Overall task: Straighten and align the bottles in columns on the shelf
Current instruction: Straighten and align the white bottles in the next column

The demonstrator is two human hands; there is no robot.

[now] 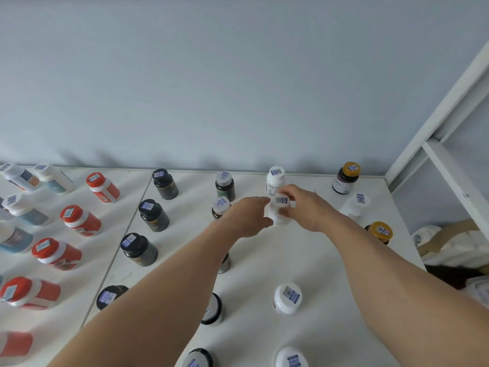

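A small white bottle stands second from the back in a column of white bottles on the white shelf. My left hand grips its left side and my right hand grips its right side and cap. Behind it stands another white bottle; two more white-capped bottles stand nearer me. Left of that column are silver-capped dark bottles, partly hidden by my left forearm. Further left runs a column of black bottles.
Orange-red bottles and blue-and-white bottles fill the left shelf panel. Yellow-capped bottles and a white bottle stand along the right edge. A white frame post rises at right; a grey wall backs the shelf.
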